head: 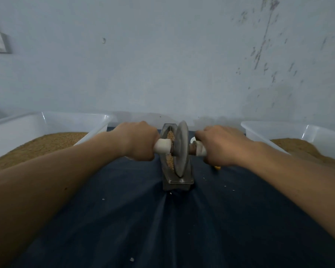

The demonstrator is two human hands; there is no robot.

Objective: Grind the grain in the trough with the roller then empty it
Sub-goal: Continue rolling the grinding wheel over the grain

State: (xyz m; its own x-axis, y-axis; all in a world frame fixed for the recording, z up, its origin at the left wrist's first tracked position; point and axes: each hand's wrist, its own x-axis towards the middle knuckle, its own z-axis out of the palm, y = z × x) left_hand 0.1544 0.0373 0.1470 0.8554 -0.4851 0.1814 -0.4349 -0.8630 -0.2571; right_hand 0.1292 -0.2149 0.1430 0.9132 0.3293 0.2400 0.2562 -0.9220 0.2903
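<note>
A dark blue cloth [162, 219] spreads under the trough [177, 182], with a white left tub [75, 115] and a white right tub [278, 126] flanking the trough, both part full. The roller [181, 147] stands on edge in the trough, over the grain [170, 135] there. Your left hand [137, 139] and right hand [222, 145] each wrap fingers round one of its white handles, either side of the trough.

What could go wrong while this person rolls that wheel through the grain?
The narrow trough sits on wrinkled dark cloth, so a hard push on the roller might slide or tip it. Grain lies near the trough's rim and could spill; a few bits already dot the cloth. The left hand and right hand grip the handles close to the wheel, so knuckles could knock the rim.
</note>
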